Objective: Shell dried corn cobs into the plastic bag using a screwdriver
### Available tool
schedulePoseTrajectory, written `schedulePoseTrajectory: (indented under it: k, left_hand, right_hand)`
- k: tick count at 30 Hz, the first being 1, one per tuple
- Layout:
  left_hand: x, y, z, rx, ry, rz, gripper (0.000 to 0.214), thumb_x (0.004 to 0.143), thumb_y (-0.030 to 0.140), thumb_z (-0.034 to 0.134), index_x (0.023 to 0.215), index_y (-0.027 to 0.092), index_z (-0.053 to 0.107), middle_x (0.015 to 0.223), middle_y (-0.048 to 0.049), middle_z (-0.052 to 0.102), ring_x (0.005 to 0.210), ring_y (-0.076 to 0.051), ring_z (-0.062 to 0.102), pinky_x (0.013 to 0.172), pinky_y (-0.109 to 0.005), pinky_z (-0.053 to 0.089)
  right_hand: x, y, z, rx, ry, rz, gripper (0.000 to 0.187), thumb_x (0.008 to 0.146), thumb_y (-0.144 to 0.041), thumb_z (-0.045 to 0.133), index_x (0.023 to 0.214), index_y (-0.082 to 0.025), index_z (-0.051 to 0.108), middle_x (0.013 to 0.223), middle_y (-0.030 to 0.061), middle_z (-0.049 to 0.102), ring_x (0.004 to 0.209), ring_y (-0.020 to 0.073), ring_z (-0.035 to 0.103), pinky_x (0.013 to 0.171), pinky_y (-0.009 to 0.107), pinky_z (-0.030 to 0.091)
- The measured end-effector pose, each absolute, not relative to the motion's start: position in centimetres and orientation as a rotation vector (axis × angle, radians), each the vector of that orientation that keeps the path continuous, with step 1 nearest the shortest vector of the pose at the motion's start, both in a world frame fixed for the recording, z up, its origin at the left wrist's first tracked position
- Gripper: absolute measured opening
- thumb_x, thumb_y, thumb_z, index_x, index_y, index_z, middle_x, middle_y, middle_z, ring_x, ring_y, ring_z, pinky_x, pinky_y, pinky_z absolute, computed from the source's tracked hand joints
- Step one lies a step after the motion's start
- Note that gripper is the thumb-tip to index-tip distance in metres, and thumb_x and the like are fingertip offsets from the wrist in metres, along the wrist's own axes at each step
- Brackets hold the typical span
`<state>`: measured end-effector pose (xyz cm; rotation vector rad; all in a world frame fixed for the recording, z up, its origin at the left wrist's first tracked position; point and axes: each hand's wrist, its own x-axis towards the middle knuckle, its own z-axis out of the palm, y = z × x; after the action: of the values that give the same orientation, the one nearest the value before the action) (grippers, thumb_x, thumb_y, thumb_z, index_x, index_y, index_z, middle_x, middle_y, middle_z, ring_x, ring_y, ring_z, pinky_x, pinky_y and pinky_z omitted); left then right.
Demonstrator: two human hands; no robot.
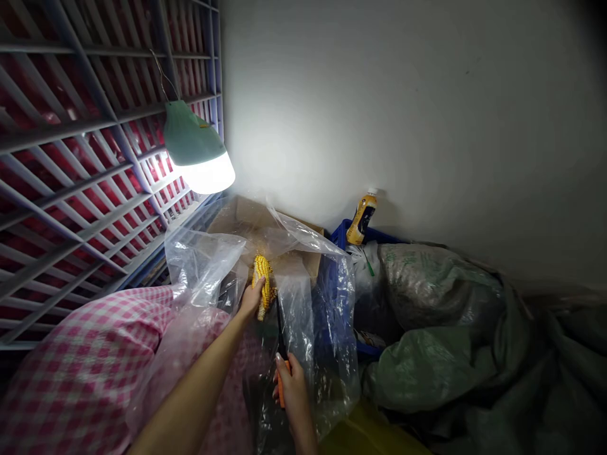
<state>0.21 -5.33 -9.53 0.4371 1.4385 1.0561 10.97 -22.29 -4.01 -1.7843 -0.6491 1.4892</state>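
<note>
A yellow ear of corn (262, 275) is held in my left hand (251, 296), its narrow pale end pointing down. My right hand (294, 387) grips the orange handle of a screwdriver-like tool (283, 379). The tool's long dark shaft points up, its upper end close beside the corn; whether they touch I cannot tell. Both hands are over a clear plastic bag (296, 316), which lines an open cardboard box (251, 215). Loose kernels seem to lie behind the corn, but they are mostly hidden.
A lit lamp (199, 148) hangs from a slatted plastic crate (95, 126) at left. Pink checked cloth (95, 354) bulges at lower left. To the right are a blue crate (339, 237), a bottle (363, 218), a filled sack (436, 284) and green sacking (427, 366). A wall (403, 114) stands behind.
</note>
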Motion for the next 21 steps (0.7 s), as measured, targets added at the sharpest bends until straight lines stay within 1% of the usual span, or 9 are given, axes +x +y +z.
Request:
schedulePoseTrajectory:
  k: [3,6,10,12,16,21]
  left_hand:
    - [0.3,-5.4,-9.1,0.414,1.383,1.048,0.029,0.080,0.033,0.055,0.084,0.006,0.063,0.057,-0.0083,0.064,0.053,-0.019,0.061,0.054,-0.025,0.046]
    - [0.3,-5.4,-8.8,0.349,1.347,1.050,0.026,0.082,0.031,0.053,0.082,0.007,0.063,0.051,-0.0062,0.062,0.048,-0.018,0.059,0.049,-0.025,0.045]
    - [0.3,-5.4,-8.7,0.284,1.296,1.049,0.028,0.085,0.031,0.048,0.085,0.007,0.063,0.051,-0.0064,0.062,0.044,-0.018,0.058,0.043,-0.025,0.044]
    - [0.3,-5.4,-8.7,0.261,1.269,1.050,0.030,0.086,0.032,0.046,0.088,0.007,0.063,0.052,-0.0067,0.063,0.044,-0.018,0.058,0.042,-0.025,0.043]
    - [0.4,-5.5,-8.3,0.174,1.247,1.072,0.031,0.086,0.033,0.046,0.091,0.007,0.062,0.052,-0.0070,0.063,0.046,-0.019,0.060,0.041,-0.025,0.044]
    - [0.3,-5.6,-7.7,0.038,1.191,1.092,0.029,0.085,0.033,0.049,0.096,0.009,0.061,0.054,-0.0055,0.064,0.047,-0.017,0.060,0.043,-0.024,0.046]
  right_hand:
    - [11.0,-22.3,-3.3,-1.786,-0.669,1.495,0.059,0.057,-0.068,0.057,0.083,-0.016,0.048,0.049,-0.0090,0.043,0.032,0.0048,0.037,0.030,0.017,0.025]
    - [11.0,-22.5,-2.6,-1.758,-0.703,1.507,0.054,0.059,-0.067,0.056,0.077,-0.017,0.048,0.050,-0.0089,0.042,0.032,0.0041,0.036,0.030,0.017,0.025]
    - [11.1,-22.5,-1.8,-1.716,-0.750,1.511,0.050,0.062,-0.066,0.055,0.070,-0.018,0.046,0.051,-0.0087,0.042,0.032,0.0030,0.035,0.030,0.016,0.025]
    - [11.2,-22.5,-1.5,-1.719,-0.751,1.518,0.051,0.061,-0.067,0.055,0.071,-0.017,0.046,0.051,-0.0086,0.042,0.032,0.0031,0.036,0.030,0.016,0.025]
    - [11.1,-22.9,-1.6,-1.700,-0.766,1.536,0.050,0.064,-0.066,0.054,0.072,-0.017,0.046,0.052,-0.0081,0.044,0.032,0.0029,0.036,0.029,0.015,0.024]
    - [10.8,-23.2,-1.9,-1.710,-0.746,1.565,0.055,0.059,-0.071,0.055,0.071,-0.018,0.045,0.052,-0.0081,0.044,0.032,0.0029,0.036,0.030,0.016,0.025]
